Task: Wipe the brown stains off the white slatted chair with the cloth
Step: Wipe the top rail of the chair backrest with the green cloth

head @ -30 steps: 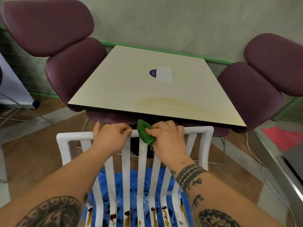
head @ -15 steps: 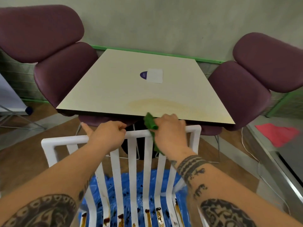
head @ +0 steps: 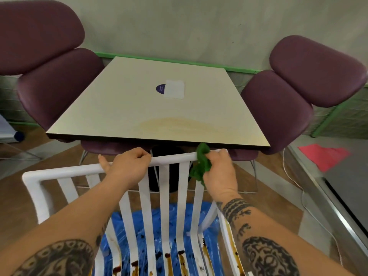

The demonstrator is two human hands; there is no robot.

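Observation:
The white slatted chair (head: pixel 59 172) stands right in front of me, its back toward the table. My left hand (head: pixel 127 166) grips the top rail near its middle. My right hand (head: pixel 217 170) holds a crumpled green cloth (head: pixel 201 166) pressed against the right end of the top rail. Brown stains (head: pixel 169 263) run down the lower parts of several slats near the bottom edge of the view. The upper slats look white.
A beige square table (head: pixel 159 112) with a faint yellowish mark sits just beyond the chair. Purple padded chairs (head: pixel 55 84) flank it left and right (head: pixel 278 108). Blue plastic sheeting (head: pixel 175 224) lies under the white chair. A metal counter edge (head: pixel 338 206) runs along the right.
My right hand has slid the green cloth to the right along the top rail, from the middle toward the right corner. My left hand keeps its grip on the rail.

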